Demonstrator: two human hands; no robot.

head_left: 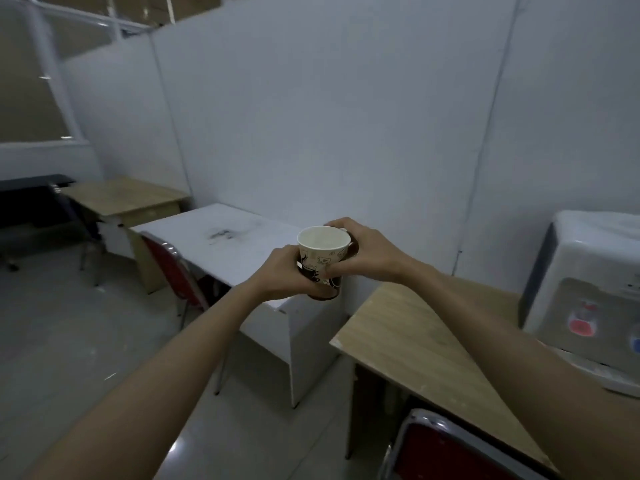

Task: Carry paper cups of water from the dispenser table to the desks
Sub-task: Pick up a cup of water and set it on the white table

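A paper cup [323, 249], cream with dark drawings and a brown base, is held upright in front of me at chest height. My left hand [278, 275] wraps its left side and my right hand [360, 251] closes around its right side and back. The cup hovers over the near corner of a white desk [235, 244]. I cannot tell how much water is inside. The white water dispenser [588, 292] with a red tap stands at the right on a wooden table [415, 341].
A red chair [173, 271] is tucked at the white desk, and another red chair [450, 452] sits at the wooden table. A second wooden desk [124, 199] and a dark desk [27, 192] stand further left. Grey partition walls close the back.
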